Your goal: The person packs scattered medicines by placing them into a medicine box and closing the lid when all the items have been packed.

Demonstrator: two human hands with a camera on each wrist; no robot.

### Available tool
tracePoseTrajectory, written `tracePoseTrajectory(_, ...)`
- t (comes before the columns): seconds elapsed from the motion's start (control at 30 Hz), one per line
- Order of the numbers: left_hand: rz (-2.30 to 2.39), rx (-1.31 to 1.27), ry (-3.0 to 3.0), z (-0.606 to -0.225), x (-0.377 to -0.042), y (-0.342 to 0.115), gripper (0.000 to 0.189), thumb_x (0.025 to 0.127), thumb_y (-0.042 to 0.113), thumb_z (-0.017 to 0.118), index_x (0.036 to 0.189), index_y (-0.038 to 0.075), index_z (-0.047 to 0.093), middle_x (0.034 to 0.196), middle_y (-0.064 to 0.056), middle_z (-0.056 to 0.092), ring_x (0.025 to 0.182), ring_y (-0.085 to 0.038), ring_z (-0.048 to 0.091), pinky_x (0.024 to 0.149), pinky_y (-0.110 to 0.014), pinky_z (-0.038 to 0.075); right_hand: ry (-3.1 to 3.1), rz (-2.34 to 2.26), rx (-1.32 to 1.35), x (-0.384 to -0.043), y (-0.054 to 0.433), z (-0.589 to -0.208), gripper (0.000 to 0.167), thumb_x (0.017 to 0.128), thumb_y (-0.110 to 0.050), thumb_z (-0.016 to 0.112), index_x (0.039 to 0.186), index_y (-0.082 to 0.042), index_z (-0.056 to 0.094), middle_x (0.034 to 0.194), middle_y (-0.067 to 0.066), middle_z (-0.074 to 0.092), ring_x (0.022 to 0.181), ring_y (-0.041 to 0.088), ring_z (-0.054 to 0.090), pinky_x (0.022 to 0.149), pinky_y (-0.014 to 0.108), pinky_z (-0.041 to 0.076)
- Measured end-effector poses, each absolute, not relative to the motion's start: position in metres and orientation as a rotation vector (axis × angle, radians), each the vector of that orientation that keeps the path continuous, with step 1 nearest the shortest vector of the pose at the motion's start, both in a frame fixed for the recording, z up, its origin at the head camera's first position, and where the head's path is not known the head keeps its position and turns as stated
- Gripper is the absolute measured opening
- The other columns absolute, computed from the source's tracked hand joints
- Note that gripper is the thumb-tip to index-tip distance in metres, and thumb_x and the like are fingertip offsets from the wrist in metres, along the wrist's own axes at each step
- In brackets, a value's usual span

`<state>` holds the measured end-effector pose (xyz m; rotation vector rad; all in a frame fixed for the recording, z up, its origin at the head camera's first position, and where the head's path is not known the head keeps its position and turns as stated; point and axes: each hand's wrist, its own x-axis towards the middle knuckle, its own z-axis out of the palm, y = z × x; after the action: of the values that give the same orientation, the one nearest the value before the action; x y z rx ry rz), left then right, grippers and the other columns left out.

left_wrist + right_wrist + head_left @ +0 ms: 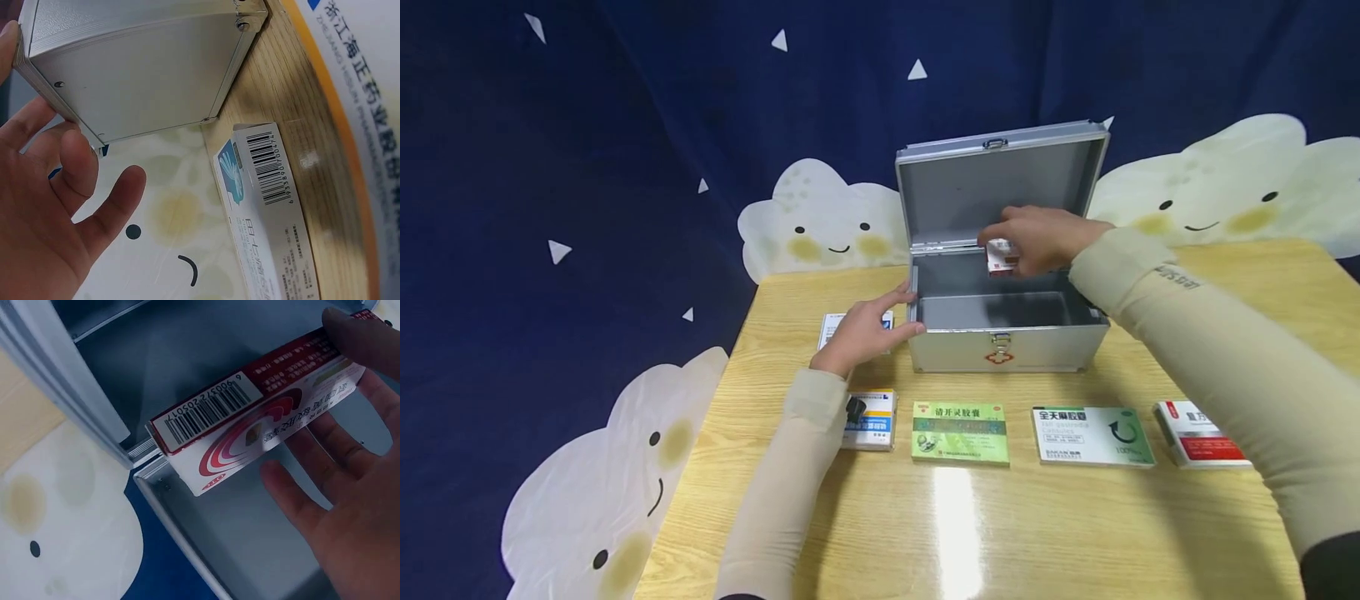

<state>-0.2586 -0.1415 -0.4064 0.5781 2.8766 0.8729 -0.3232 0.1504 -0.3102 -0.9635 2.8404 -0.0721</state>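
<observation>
My right hand [1037, 237] holds a small red-and-white medicine box [250, 419] above the inside of a silver first-aid case [955, 352]. In the right wrist view, the thumb lies on the box's dark red side and the fingers are at its white side, with the barcode end pointing away from the hand. The case stands with its lid [1000, 187] raised, a red cross on its front. At its left end, my left hand [865, 331] touches the rim, thumb by the front corner. In the left wrist view its other fingers are loosely spread.
A white medicine box [265, 219] lies left of the case. In front lie a blue-and-white box [872, 421] partly behind the left sleeve, a green box [961, 433], a white-and-green box [1090, 436] and a white-and-red box [1202, 433]. A dark blue curtain [647, 125] hangs behind the table.
</observation>
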Motion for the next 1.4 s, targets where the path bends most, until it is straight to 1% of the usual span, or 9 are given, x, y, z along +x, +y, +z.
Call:
tracePoseTrajectory(0.1,0.883,0.581,2.873,-0.405,-0.258,-0.142,0.063,0.09,0.056,0.064,0.144,0.027,0.052,0.16,0.019,0.033,0.133,-0.023,0.055,0.11,-0.045,0.045,2.833,-0.068,-0.967,-0.324,0.146,-0.312,0.057,0.079,-0.011,0.072,0.135,-0.017,0.059,0.116,0.017,0.059,0.1,0.033,0.056,0.083,0.051,0.051)
tracePoseTrajectory(0.2,0.885,0.583,2.878,-0.404,-0.258,-0.143,0.063,0.09,0.055,0.065,0.144,0.027,0.052,0.16,0.019,0.033,0.137,-0.023,0.052,0.112,-0.045,0.044,2.828,-0.058,-0.964,-0.325,0.14,-0.313,0.057,0.08,-0.011,0.072,0.135,-0.018,0.059,0.117,0.017,0.058,0.101,0.033,0.056,0.083,0.052,0.051)
tracePoseTrajectory(0.43,0.817,0.591,2.906,-0.4,-0.259,-0.144,0.061,0.09,0.058,0.063,0.143,0.031,0.052,0.16,0.017,0.034,0.112,-0.023,0.067,0.104,-0.041,0.049,2.825,-0.056,-0.961,-0.327,0.134,-0.318,0.059,0.079,-0.007,0.072,0.135,-0.018,0.059,0.116,0.016,0.057,0.098,0.032,0.056,0.082,0.051,0.052)
tracePoseTrajectory(0.53,0.794,0.591,2.896,-0.4,-0.26,-0.144,0.061,0.09,0.058,0.062,0.144,0.031,0.051,0.16,0.018,0.033,0.113,-0.024,0.067,0.104,-0.042,0.049,2.814,-0.056,-0.966,-0.329,0.131,-0.323,0.06,0.077,-0.005,0.072,0.135,-0.016,0.059,0.117,0.016,0.057,0.099,0.032,0.056,0.084,0.052,0.052)
tracePoseTrajectory(0.63,0.758,0.583,2.892,-0.4,-0.261,-0.14,0.062,0.091,0.059,0.061,0.145,0.031,0.05,0.16,0.018,0.033,0.128,-0.023,0.059,0.108,-0.042,0.047,2.803,-0.04,-0.972,-0.332,0.128,-0.329,0.062,0.076,-0.004,0.073,0.135,-0.016,0.059,0.119,0.016,0.057,0.101,0.032,0.058,0.087,0.053,0.053)
tracePoseTrajectory(1.0,0.669,0.559,2.874,-0.398,-0.261,-0.134,0.069,0.09,0.064,0.058,0.149,0.03,0.046,0.161,0.014,0.034,0.127,-0.027,0.06,0.107,-0.044,0.048,2.8,0.035,-1.09,-0.334,0.123,-0.353,0.055,0.074,-0.007,0.08,0.126,-0.019,0.067,0.108,0.011,0.059,0.088,0.025,0.061,0.077,0.044,0.056)
tracePoseTrajectory(1.23,0.682,0.549,2.889,-0.396,-0.26,-0.138,0.064,0.091,0.06,0.06,0.147,0.031,0.048,0.161,0.015,0.032,0.091,-0.018,0.065,0.099,-0.041,0.052,2.812,0.006,-1.114,-0.335,0.116,-0.356,0.059,0.069,-0.004,0.084,0.124,-0.018,0.068,0.109,0.011,0.06,0.091,0.026,0.061,0.079,0.046,0.055)
tracePoseTrajectory(1.33,0.651,0.543,2.882,-0.393,-0.259,-0.139,0.065,0.091,0.061,0.059,0.147,0.031,0.048,0.162,0.015,0.03,0.092,-0.018,0.065,0.1,-0.04,0.051,2.818,0.02,-1.158,-0.335,0.114,-0.357,0.06,0.067,-0.004,0.085,0.123,-0.018,0.068,0.112,0.012,0.06,0.092,0.026,0.061,0.081,0.046,0.056)
tracePoseTrajectory(1.4,0.627,0.535,2.878,-0.392,-0.258,-0.139,0.066,0.091,0.063,0.057,0.148,0.031,0.047,0.163,0.014,0.029,0.105,-0.019,0.066,0.104,-0.041,0.05,2.817,0.043,-1.205,-0.335,0.113,-0.358,0.059,0.066,-0.002,0.085,0.121,-0.016,0.068,0.115,0.013,0.06,0.094,0.027,0.061,0.082,0.047,0.056)
